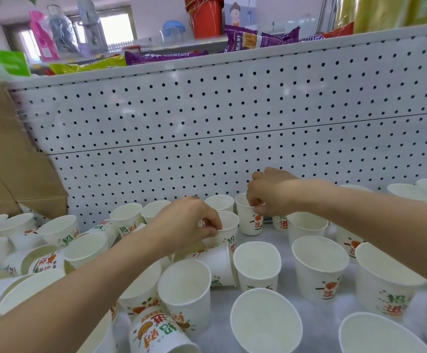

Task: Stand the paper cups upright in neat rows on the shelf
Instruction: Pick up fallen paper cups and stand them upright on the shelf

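- While each hand pinches a cup rim near the back of the shelf point(220, 309), the work is best done one cup at a time. The left hand point(189, 220) has thumb and fingers point(211, 229) closed on the near rim of the middle cup point(230, 222), and the right hand point(271, 193) nips the lip of the rear cup point(248, 222) from above.
- Both cups stand mouth up, just beside each other and close to the perforated back panel point(233, 123).
- A light grip should do, since thin paper rims probably buckle if squeezed. I would set each base flat, then slide it into line with the back-row cups point(128, 215) before letting go.
- The risk is the sleeveless forearms — they reach over the tipped cups point(44, 262) at the left and could knock the upright cups point(319, 266) at the right.
- Much remains, by my reckoning: the left side is a jumble of cups on their sides, one printed cup point(156, 329) lies at the front, and the right side is loosely spaced rather than in rows.
- The shelf surface is pale and looks smooth, so cups ought to slide easily.
- Around it are a cardboard box point(8, 161) at the left and, on the shelf above, purple snack packets point(253, 39) and a red tub point(206, 19).
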A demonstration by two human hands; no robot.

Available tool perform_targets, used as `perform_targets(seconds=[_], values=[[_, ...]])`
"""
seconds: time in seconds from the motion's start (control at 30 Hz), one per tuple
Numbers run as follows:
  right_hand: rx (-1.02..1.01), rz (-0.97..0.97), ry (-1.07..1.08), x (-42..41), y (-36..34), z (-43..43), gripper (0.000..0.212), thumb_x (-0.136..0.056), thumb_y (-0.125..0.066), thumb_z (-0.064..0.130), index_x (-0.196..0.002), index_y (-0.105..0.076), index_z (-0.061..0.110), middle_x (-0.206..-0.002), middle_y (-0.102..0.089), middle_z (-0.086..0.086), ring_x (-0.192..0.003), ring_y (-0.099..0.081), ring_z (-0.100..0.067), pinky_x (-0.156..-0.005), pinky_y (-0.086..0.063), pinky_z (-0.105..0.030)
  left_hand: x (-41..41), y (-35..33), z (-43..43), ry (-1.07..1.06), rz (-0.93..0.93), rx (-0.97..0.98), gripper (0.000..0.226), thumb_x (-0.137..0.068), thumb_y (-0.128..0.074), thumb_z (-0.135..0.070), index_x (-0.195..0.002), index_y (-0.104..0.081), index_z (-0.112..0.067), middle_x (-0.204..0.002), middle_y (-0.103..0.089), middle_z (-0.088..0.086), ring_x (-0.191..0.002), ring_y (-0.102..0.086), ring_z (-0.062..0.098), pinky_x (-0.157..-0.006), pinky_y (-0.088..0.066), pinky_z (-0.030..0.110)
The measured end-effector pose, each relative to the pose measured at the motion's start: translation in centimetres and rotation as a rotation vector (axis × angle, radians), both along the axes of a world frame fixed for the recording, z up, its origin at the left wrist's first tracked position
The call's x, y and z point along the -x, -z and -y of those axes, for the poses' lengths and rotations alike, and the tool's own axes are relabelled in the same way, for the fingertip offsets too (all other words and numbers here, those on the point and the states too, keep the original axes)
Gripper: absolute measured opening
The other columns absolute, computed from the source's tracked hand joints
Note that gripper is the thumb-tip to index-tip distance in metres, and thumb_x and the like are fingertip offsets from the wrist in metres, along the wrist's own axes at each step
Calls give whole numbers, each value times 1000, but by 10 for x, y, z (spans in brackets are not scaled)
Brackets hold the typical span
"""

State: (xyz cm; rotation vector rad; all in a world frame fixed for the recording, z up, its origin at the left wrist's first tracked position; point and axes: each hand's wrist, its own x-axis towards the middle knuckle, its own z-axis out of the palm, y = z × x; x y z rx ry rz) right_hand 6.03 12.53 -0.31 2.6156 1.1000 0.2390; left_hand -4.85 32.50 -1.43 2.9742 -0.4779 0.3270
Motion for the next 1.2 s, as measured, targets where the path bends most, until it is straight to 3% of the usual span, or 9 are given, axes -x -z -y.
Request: perform_targets(seconds=[0.1,0.23,0.33,0.47,0.57,0.67,0.8,0.93,1.2], values=[[-52,-31,38,6,1,-3,27,-83,-53,26,-60,-42,21,-65,-47,0,-62,-34,-18,-73,-44,-37,-2,0,0,12,-18,14,12,-88,-66,-28,-96,-73,-32,-91,-69,-16,-93,-52,3,-81,-48,29],[-125,-23,38,14,-1,-7,25,-87,-53,38,-85,-65,15,-83,-65,-1,-77,-56,-24,-69,-47,-34,-7,0,6,37,-33,19,12,-87,-68,-25,-95,-74,-31,-91,-71,-15,-88,-54,4,-80,-47,27],[-262,-48,-9,27,-13,4,17,-90,-52,35,-88,-65,24,-80,-59,9,-79,-57,-19,-68,-47,-31,-8,3,11,50,-47,8,14,-87,-68,-25,-97,-74,-32,-92,-71,-16,-88,-54,4,-81,-49,29],[-413,-326,-98,61,-22,24,12,-89,-59,29,-82,-70,30,-81,-67,10,-77,-61,-12,-76,-53,-36,2,-4,12,62,-25,73,27,-88,-67,-28,-114,-68,-32,-112,-67,-15,-97,-59,4,-89,-48,27],[-445,-465,-154,92,-24,32,10,-88,-64,35,-86,-73,30,-84,-68,12,-81,-60,-6,-78,-51,-31,21,-10,3,103,-70,173,23,-89,-65,-30,-112,-68,-34,-108,-65,-17,-96,-57,-1,-89,-47,23],[-373,-535,-156,112,-24,30,17,-81,-66,51,-85,-72,36,-89,-66,14,-88,-60,-5,-81,-51,-33,35,-11,3,144,-203,36,20,-91,-62,-31,-108,-68,-40,-112,-59,-15,-100,-53,2,-91,-45,26],[-266,-492,-137,119,-14,21,12,-80,-70,45,-81,-73,33,-87,-66,12,-84,-58,-7,-80,-51,-37,36,-14,16,162,-286,-130,27,-93,-60,-23,-114,-65,-39,-120,-50,-11,-99,-53,7,-88,-42,25],[-273,-444,-114,120,-9,24,11,-81,-66,35,-75,-71,27,-80,-67,5,-78,-60,-15,-72,-53,-39,35,-13,20,167,-239,-190,18,-89,-65,-20,-102,-69,-33,-111,-51,-8,-96,-52,9,-88,-47,33],[-272,-263,-33,115,-2,24,13,-83,-63,28,-75,-70,21,-66,-63,6,-56,-48,-9,-56,-44,-29,46,-21,4,154,-150,-37,16,-88,-66,-17,-84,-66,-33,-108,-54,-9,-91,-53,1,-85,-48,26]])
